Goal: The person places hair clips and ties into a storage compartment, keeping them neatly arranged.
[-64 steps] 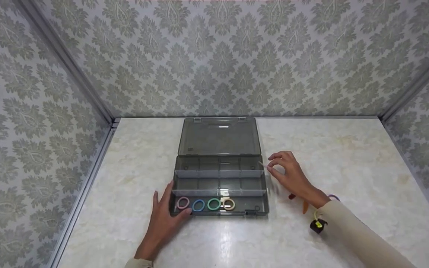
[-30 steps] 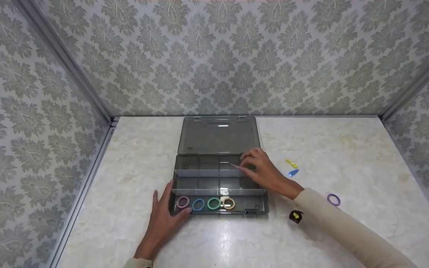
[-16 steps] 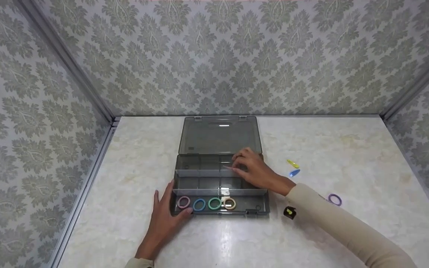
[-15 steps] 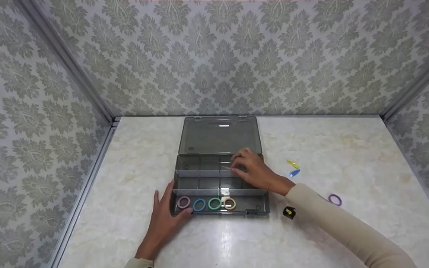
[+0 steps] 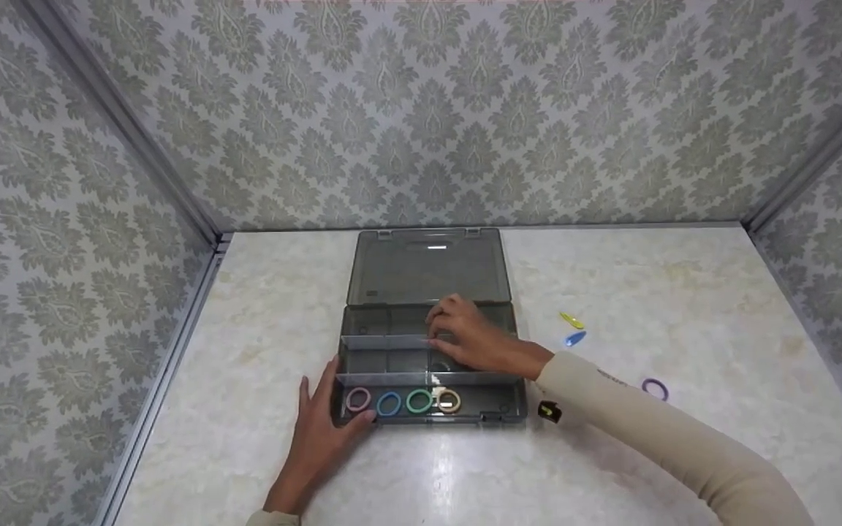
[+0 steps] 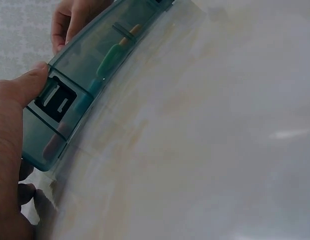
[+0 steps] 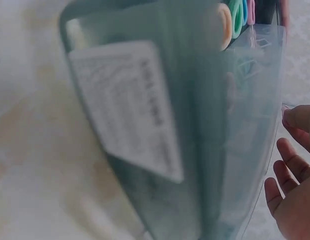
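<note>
A smoky clear plastic storage box [image 5: 431,419] lies with its lid [image 5: 428,270] folded back, split into rows by pale clear dividers [image 5: 384,378]. My left hand [image 5: 322,431] grips its front left corner, thumb [image 6: 35,82] over the front rim and fingers along the side. Over the right half my right hand [image 5: 468,336] pinches a thin clear strip [image 7: 286,105], mostly hidden by the fingers, close over the rear divider. Several ring-shaped hair ties lie in the front row: pink [image 5: 358,389], blue [image 5: 389,393], green [image 5: 419,390] and beige [image 5: 449,391].
To the right of the box lie a yellow hair clip [image 5: 571,320] and a blue hair clip [image 5: 575,338]. A purple hair tie [image 5: 655,379] sits farther right, near my sleeve. A small dark piece with yellow on it [image 5: 550,411] is beside the box's front right corner.
My right hand has carried the thin strip leftward from beside the box to above the rear divider. The left hand has stayed at its corner. The small dark piece has shifted left with my sleeve.
</note>
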`<control>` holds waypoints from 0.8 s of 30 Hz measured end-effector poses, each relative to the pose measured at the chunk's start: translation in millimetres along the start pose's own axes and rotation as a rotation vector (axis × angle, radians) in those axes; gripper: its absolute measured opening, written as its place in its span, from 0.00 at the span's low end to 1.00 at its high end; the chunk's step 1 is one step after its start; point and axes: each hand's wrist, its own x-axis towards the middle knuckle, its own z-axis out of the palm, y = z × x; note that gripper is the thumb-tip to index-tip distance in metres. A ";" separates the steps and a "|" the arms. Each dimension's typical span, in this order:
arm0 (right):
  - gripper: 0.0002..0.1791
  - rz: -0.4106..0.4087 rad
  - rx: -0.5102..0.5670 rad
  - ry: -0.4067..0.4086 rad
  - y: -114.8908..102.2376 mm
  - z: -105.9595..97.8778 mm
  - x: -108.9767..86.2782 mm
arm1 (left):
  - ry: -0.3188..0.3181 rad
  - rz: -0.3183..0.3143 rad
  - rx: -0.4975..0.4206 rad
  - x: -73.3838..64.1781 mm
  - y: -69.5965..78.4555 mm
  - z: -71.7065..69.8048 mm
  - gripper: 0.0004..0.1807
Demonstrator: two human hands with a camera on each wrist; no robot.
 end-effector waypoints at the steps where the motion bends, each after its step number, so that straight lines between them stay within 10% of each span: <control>1: 0.03 -0.012 -0.008 -0.003 -1.7 1.2 2.2 | 0.002 -0.004 0.000 -0.4 0.0 0.2 0.63; 24: 0.08 -0.034 -0.082 -0.221 -18.2 21.0 38.3 | 0.007 -0.033 -0.005 -0.4 1.7 1.4 0.62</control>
